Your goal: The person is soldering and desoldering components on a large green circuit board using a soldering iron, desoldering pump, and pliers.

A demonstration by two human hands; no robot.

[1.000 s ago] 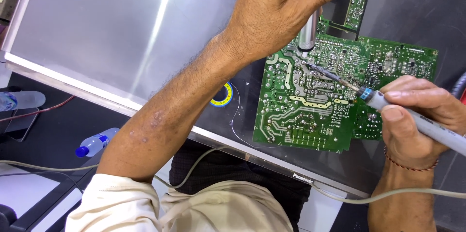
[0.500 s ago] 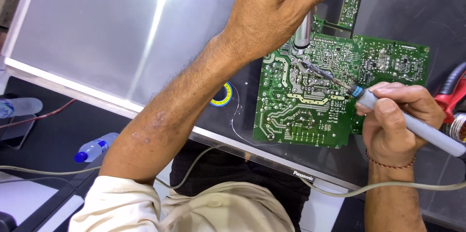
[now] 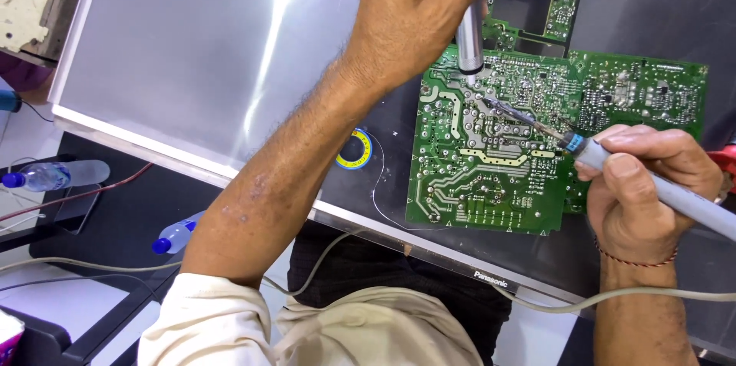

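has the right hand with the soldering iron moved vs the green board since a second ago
Yes, slightly: the right hand slid left along the green circuit board, the soldering iron tip staying on its traces.

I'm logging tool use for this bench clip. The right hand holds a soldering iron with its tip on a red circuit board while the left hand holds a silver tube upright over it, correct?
One detail is wrong: the circuit board is green, not red, as the head view shows. The right hand does hold the soldering iron with its tip on the board, and the left hand holds the silver tube upright over it.
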